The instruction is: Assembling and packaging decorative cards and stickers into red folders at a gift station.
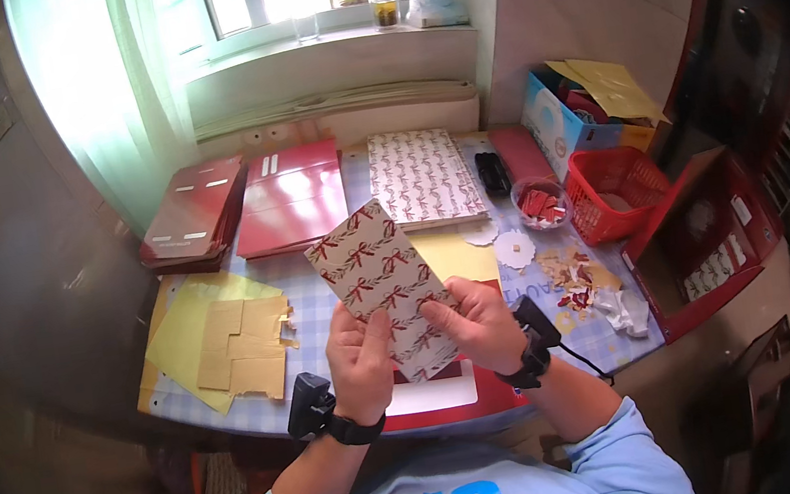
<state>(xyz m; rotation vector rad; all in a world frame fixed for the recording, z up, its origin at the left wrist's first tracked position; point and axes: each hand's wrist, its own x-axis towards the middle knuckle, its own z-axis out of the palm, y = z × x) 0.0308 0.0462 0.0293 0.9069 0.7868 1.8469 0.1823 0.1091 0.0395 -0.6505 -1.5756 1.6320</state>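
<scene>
Between my two hands a white card panel with a red bow and leaf print [385,286] is held up at a tilt above the table. My left hand [362,361] grips its lower left edge, thumb on the printed face. The right edge is pinched by my right hand [481,322], with its thumb on the print too. Partly hidden beneath lies a red sheet with a white rectangle [435,395] at the table's near edge. Behind the panel is a yellow sheet [468,252]. A stack of the same bow-printed card [423,175] lies farther back.
Two stacks of red card [193,211] [293,197] lie back left; brown cardboard pieces [246,347] rest on yellow paper [177,338]. At right are a bowl of red scraps [540,204], a red basket [618,189], paper scraps [578,282], crumpled white paper [623,309] and an open red box [712,240].
</scene>
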